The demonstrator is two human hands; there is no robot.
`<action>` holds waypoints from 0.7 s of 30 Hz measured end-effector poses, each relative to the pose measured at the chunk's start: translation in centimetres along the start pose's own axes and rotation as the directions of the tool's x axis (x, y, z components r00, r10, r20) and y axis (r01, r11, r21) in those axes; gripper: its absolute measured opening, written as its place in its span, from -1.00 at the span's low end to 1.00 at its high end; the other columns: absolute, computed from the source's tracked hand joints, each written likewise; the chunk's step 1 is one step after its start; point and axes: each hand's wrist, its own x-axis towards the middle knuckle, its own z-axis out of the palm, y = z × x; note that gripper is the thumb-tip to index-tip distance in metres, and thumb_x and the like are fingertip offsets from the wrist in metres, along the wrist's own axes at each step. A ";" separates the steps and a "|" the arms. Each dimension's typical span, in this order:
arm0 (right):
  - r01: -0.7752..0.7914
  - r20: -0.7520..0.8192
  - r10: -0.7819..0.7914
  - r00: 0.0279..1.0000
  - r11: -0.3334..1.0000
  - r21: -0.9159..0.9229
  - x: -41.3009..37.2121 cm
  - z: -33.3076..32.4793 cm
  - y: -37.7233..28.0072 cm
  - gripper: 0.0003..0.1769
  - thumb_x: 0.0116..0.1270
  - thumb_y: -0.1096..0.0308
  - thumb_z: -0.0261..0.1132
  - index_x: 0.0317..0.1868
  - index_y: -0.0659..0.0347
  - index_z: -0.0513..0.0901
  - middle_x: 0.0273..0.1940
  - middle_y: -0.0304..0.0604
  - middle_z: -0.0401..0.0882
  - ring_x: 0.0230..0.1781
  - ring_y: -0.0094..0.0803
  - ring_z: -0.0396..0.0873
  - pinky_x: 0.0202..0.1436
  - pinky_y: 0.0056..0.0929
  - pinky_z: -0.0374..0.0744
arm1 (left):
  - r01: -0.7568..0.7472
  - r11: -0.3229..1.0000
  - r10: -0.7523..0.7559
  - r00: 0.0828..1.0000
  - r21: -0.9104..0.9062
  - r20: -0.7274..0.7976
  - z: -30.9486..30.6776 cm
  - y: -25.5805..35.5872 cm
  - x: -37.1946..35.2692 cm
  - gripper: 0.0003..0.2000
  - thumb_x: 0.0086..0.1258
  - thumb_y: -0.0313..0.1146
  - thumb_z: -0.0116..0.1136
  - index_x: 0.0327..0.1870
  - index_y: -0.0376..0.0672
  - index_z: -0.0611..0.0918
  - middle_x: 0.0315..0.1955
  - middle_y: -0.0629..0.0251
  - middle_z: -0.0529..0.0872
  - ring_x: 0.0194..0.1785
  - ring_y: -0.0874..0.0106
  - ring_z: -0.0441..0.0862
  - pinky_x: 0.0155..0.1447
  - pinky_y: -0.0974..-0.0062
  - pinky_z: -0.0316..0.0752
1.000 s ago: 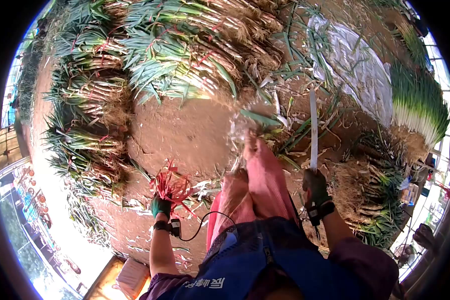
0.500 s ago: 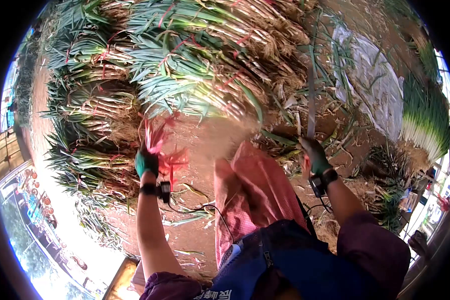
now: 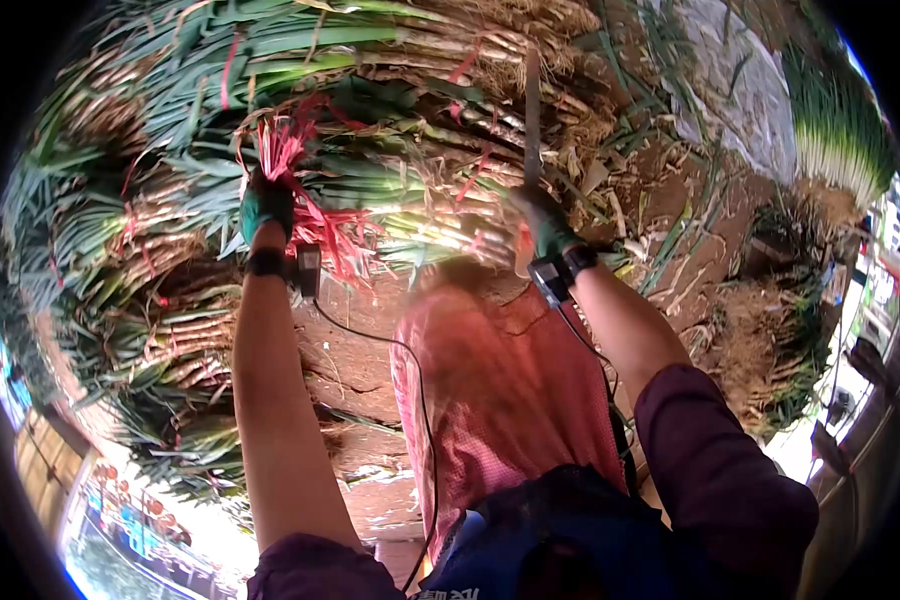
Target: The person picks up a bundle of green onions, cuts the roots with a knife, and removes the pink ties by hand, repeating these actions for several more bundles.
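Observation:
My left hand [image 3: 268, 208], in a green glove, is closed around a bunch of red plastic strips [image 3: 282, 150]; their loose ends trail down beside the wrist. They hang over the leaves of the leek bundles [image 3: 430, 225]. My right hand [image 3: 545, 222], gloved too, is wrapped round the handle end of a long knife, whose narrow grey blade [image 3: 532, 120] points away from me over the root ends. The handle itself is hidden in the glove. Red ties circle several bundles, with green leaves to the left and pale stalks and roots to the right.
More tied leeks [image 3: 185, 335] are piled at the left. Whitish plastic sheeting [image 3: 740, 100] lies at the upper right, beside upright leeks [image 3: 835, 130]. Leaf scraps litter the brown ground [image 3: 660, 190]. Pinkish-red cloth [image 3: 500, 390] covers my legs, and a black cable [image 3: 420, 380] runs from the left wrist.
My view has shifted, and both hands have moved forward over the leek bundles. The strips stay in my left hand and the knife in my right.

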 end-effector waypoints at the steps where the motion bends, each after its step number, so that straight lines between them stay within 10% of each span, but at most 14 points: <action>1: -0.075 -0.038 0.077 0.996 0.996 0.052 0.6 1.1 -0.4 -0.33 0.32 -0.06 0.22 0.28 0.22 0.37 0.26 0.20 0.39 0.30 0.03 0.37 0.39 -0.17 0.34 | -0.029 0.999 0.029 0.999 0.022 0.026 0.6 0.5 1.5 -0.64 0.27 -0.09 0.07 0.06 0.05 0.54 -0.15 -0.07 0.68 -0.05 -0.10 0.61 -0.05 0.02 0.50; 5: -0.210 -0.177 0.267 0.947 0.935 0.287 3.6 4.9 -0.4 -0.61 0.34 0.08 0.18 0.00 0.19 0.47 -0.18 -0.10 0.57 -0.20 -0.28 0.57 -0.23 -0.42 0.63 | 0.050 0.996 -0.061 0.986 0.074 0.155 4.6 0.2 5.7 -0.54 0.24 -0.04 0.11 0.17 0.12 0.51 -0.03 -0.06 0.65 0.06 -0.09 0.58 0.08 0.02 0.49; 12: -0.085 -0.056 0.115 0.992 0.920 0.384 7.0 11.0 -1.2 -0.63 0.30 0.17 0.21 0.07 0.03 0.41 -0.10 -0.11 0.41 -0.27 -0.33 0.43 -0.30 -0.37 0.51 | -0.142 0.978 0.102 0.966 0.156 0.238 7.5 -0.1 7.4 -0.55 0.19 -0.11 0.16 0.11 -0.05 0.56 -0.05 -0.06 0.67 0.06 -0.04 0.59 0.08 0.08 0.49; 17: -0.173 -0.071 0.217 0.974 0.905 0.388 4.1 9.9 -1.7 -0.67 0.31 0.08 0.27 -0.03 0.05 0.51 -0.34 -0.35 0.42 -0.33 -0.50 0.36 -0.25 -0.54 0.40 | 0.035 0.946 0.089 0.929 -0.323 0.359 7.5 -0.7 7.7 -0.58 0.16 -0.09 0.21 -0.03 -0.15 0.63 -0.17 -0.01 0.72 -0.02 0.07 0.66 0.01 0.24 0.51; 19: -0.182 0.009 0.190 0.982 0.929 0.321 2.0 8.5 -1.5 -0.72 0.35 0.23 0.24 0.00 0.11 0.49 -0.46 -0.44 0.40 -0.55 -0.63 0.32 -0.48 -0.63 0.38 | 0.116 0.960 0.032 0.862 -0.257 0.506 7.0 -0.5 6.9 -0.61 0.19 -0.10 0.15 -0.06 -0.18 0.65 -0.16 -0.06 0.71 -0.01 0.04 0.65 0.01 0.20 0.51; 21: -0.174 0.033 0.174 0.984 0.926 0.336 -0.4 8.0 -0.7 -0.74 0.39 0.25 0.18 0.03 0.13 0.49 -0.54 -0.48 0.35 -0.65 -0.67 0.27 -0.63 -0.65 0.32 | -0.112 0.993 0.116 0.879 -0.036 0.463 8.6 -2.1 7.8 -0.57 0.24 -0.06 -0.01 -0.09 -0.22 0.66 -0.10 -0.15 0.65 0.02 -0.04 0.61 0.02 0.10 0.49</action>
